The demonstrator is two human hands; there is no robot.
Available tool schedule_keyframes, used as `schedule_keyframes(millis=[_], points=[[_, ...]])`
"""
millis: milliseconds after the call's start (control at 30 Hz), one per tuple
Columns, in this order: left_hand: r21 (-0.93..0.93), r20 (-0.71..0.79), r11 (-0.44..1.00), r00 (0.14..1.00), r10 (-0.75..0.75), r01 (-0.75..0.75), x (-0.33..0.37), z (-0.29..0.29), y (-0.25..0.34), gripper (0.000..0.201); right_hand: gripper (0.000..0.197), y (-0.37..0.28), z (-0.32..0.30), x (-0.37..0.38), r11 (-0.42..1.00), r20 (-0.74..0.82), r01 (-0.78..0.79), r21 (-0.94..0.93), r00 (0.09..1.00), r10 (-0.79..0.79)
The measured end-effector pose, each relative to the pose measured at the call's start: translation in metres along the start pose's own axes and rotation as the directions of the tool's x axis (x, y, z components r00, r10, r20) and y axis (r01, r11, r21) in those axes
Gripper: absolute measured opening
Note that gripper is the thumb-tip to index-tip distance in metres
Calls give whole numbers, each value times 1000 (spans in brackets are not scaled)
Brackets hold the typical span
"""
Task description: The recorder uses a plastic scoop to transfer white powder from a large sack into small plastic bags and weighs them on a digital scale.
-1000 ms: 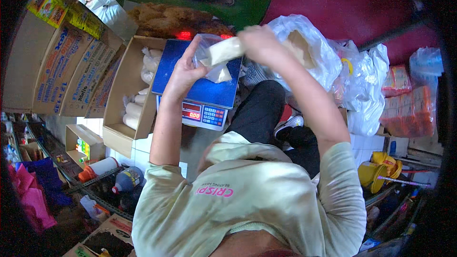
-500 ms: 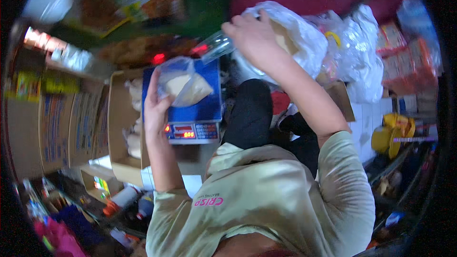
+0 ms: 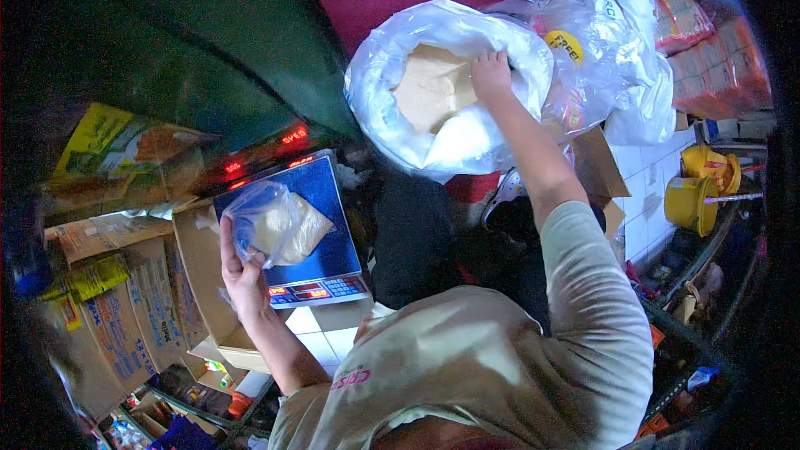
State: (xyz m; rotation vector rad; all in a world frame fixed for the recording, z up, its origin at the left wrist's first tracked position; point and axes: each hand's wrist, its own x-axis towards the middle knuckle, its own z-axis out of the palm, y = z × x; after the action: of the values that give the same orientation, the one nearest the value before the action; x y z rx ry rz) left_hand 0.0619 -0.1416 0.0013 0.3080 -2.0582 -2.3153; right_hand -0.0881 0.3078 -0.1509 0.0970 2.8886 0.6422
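Box (image 3: 193,254) stood left. Left hand (image 3: 244,277) pinched the clear bag (image 3: 296,229) by its rim, fingers narrow; bag, with pale powder, was on scale (image 3: 340,242). Sack (image 3: 375,112) stood open, powder inside. Right hand (image 3: 490,77) at its mouth, fingers curled, couldn't tell holding what.

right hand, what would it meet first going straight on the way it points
Most likely the sack's far rim, just beyond the right hand; depth is unclear, so if it angles downward, the powder could come first.

The scale plate (image 3: 322,182) is blue, powder (image 3: 429,87) cream, sack (image 3: 372,87) white.
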Motion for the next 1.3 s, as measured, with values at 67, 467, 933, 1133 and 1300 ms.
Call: schedule_keyframes(millis=[67, 467, 933, 1133, 1300], points=[[-3, -29, 1000, 999, -27, 27, -2, 3, 5, 76, 29, -24, -4, 7, 994, 113, -18, 106, 994, 6], [69, -36, 997, 999, 38, -35, -7, 5, 9, 77, 41, -73, -2, 16, 667, 176, -22, 744, 971, -164], [-132, 73, 988, 994, 86, -76, -28, -1, 7, 75, 51, 33, -36, -52, 377, 130, -69, 924, 982, -140], [-149, 94, 984, 989, 117, -102, -25, -8, -1, 77, 47, 33, -89, -76, 429, 40, 38, 902, 984, -172], [-129, 142, 982, 978, 156, -138, -23, -10, -4, 77, 44, 3, -160, -105, 385, 19, 116, 916, 944, -329]])
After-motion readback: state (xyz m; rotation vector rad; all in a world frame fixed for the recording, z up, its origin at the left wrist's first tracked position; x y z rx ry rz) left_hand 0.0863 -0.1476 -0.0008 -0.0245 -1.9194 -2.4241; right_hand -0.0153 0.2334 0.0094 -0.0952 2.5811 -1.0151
